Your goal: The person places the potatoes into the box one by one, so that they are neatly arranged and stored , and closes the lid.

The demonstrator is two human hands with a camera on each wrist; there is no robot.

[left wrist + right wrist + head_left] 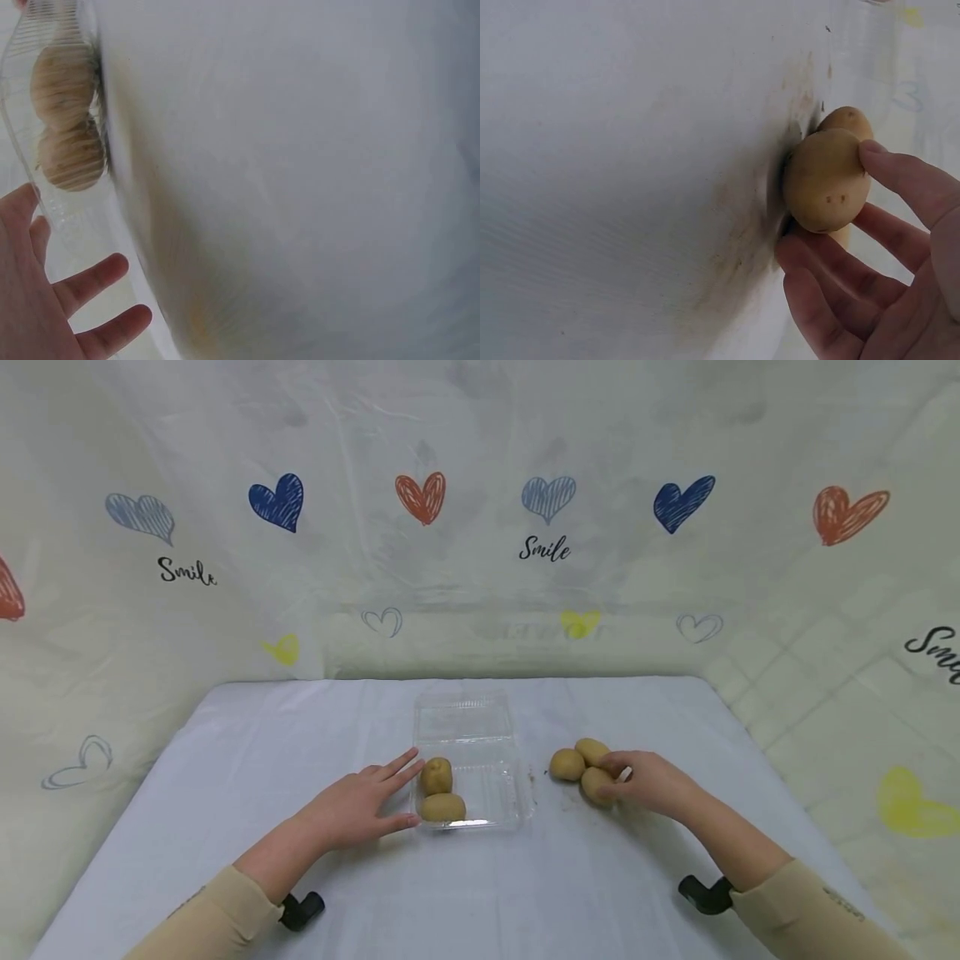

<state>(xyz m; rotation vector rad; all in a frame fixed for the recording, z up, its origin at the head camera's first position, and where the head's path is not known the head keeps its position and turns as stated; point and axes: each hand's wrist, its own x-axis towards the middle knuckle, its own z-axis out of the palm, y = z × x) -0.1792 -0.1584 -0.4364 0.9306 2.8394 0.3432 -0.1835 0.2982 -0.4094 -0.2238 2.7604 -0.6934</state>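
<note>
In the head view, a clear hinged plastic container [487,785] stands with its lid [462,720] folded back. Two potatoes, one [437,776] behind the other [443,808], lie along its left side. My left hand [360,806] has its fingers spread at the container's left edge. To the right, my right hand [651,783] holds the front potato [597,786] of a group of three, thumb on one side and fingers curled at the other, as the right wrist view shows for this potato [825,181]. The other two potatoes, one left [567,765] and one behind [592,751], touch or nearly touch it.
A white cloth covers the table [480,893]. Brown dirt specks [739,259] mark the cloth beside the potato group. Behind the table hangs a pale backdrop [480,568] printed with hearts and "Smile". Black wrist mounts [302,911] sit at both sleeves.
</note>
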